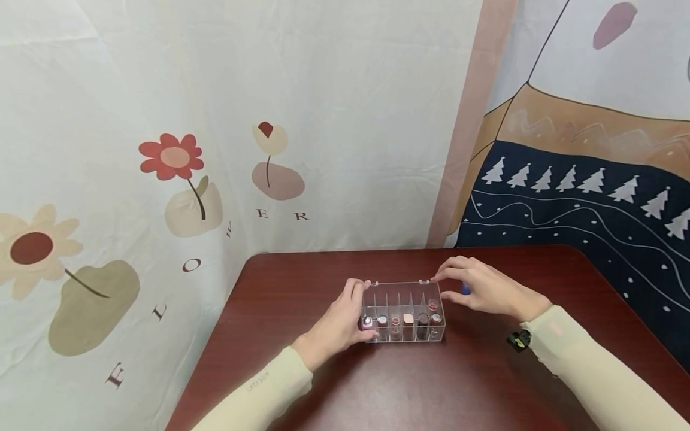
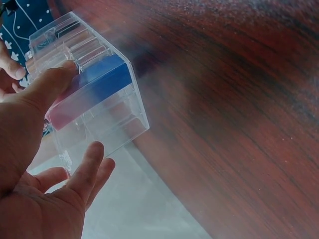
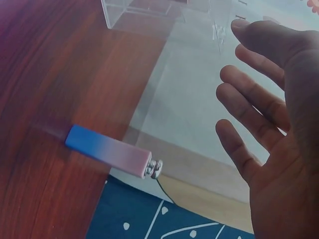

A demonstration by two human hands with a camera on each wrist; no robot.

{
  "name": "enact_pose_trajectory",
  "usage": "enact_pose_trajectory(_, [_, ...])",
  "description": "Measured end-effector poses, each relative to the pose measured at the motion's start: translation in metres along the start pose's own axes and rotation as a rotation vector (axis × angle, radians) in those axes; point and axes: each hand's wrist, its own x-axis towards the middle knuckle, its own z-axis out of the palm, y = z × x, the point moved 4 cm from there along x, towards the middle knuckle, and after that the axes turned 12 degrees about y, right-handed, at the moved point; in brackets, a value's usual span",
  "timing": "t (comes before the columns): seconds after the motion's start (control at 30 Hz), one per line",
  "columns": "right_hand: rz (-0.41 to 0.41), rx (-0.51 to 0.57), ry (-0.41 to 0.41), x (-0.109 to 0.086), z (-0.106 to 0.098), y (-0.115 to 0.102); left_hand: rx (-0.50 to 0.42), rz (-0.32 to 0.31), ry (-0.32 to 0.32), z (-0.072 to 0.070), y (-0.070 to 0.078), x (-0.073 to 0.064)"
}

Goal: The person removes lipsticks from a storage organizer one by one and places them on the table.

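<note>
Left hand [image 1: 339, 320] has its grip on the left end of a clear plastic compartment box [image 1: 403, 306], standing on the dark red wooden counter [image 1: 345, 389], small tubes [image 1: 408, 319] lining its near row! Right hand's [image 1: 485, 286] grip is loose and empty, fingers at the far right corner; a blue-to-pink rectangular stick [image 3: 107, 152] lies right of the box.

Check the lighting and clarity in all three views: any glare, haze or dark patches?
Head: pale sheen on the near part of the table; left wrist: milky haze over the picture, with whitish highlights along the edges of the clear box; right wrist: hazy, low in contrast, the right hand darker around the thumb base, though the blue-and-pink tube shows distinct edges.
</note>
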Motion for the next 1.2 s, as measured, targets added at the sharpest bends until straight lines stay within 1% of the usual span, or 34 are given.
enact_pose_trajectory(0.23, [-0.056, -0.006, 0.011, 0.001, 0.004, -0.008, 0.002, -0.010, -0.002, 0.000, -0.002, 0.001])
enact_pose_trajectory(0.57, [-0.112, -0.036, -0.009, 0.005, 0.008, -0.017, 0.005, -0.014, -0.001, -0.001, -0.001, 0.000])
enact_pose_trajectory(0.87, [-0.208, -0.027, 0.002, 0.006, 0.014, -0.020, 0.002, -0.013, -0.004, -0.002, 0.001, 0.001])
enact_pose_trajectory(1.03, [-0.260, -0.031, 0.021, 0.007, 0.017, -0.022, 0.005, -0.007, -0.002, -0.002, 0.002, 0.000])
enact_pose_trajectory(1.2, [-0.255, -0.046, 0.016, 0.007, 0.019, -0.022, 0.007, -0.005, -0.001, -0.001, 0.002, 0.000])
